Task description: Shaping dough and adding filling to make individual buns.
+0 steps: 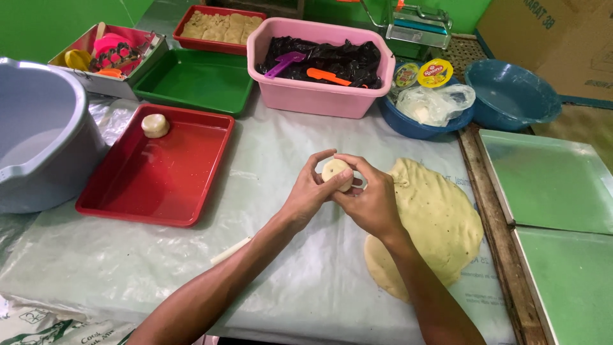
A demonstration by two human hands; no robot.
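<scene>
Pale dough ball (336, 172) sits gripped between both hands, left hand (309, 195) and right hand (371, 203).

Bright, even, diffuse light, seemingly from above; colours saturated. Shadows soft and short: faint one under forearms on plastic sheet (287, 268), darker inside grey tub (38, 128). Mild glare on red tray (159, 191) floor and metal trays (549, 185) at right. Centre sharp, hands crisp. Wide-angle bowing at edges; corners slightly soft. Light compression blur in far background.
</scene>
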